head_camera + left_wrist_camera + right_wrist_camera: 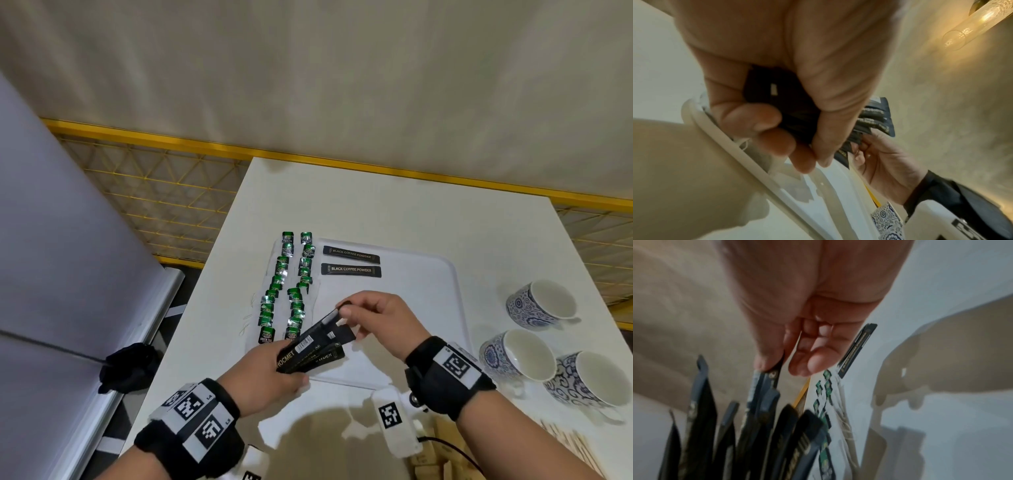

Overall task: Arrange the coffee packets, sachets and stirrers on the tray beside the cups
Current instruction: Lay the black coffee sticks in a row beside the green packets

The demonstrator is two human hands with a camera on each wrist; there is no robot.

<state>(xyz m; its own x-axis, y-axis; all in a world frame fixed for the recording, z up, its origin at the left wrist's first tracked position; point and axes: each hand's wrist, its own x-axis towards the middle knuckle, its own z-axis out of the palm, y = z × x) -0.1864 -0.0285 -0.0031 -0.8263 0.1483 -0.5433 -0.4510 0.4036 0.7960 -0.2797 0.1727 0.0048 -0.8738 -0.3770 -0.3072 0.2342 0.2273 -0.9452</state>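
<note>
My left hand (274,373) grips a fanned bundle of black coffee packets (310,346) over the near left part of the white tray (442,274); the left wrist view shows the fingers curled round the bundle (797,116). My right hand (370,315) pinches the far end of one packet (330,317) of that bundle between thumb and fingers, as the right wrist view shows (772,369). Two black coffee packets (351,262) lie flat at the tray's far side. Green tea sachets (291,287) lie in two columns along the tray's left edge.
Three blue-patterned cups (541,305) stand on the white table (376,198) right of the tray. Wooden stirrers (568,442) lie at the near right corner. A white tagged device (394,421) with a cable sits near the front edge. A yellow wire fence (154,178) stands behind.
</note>
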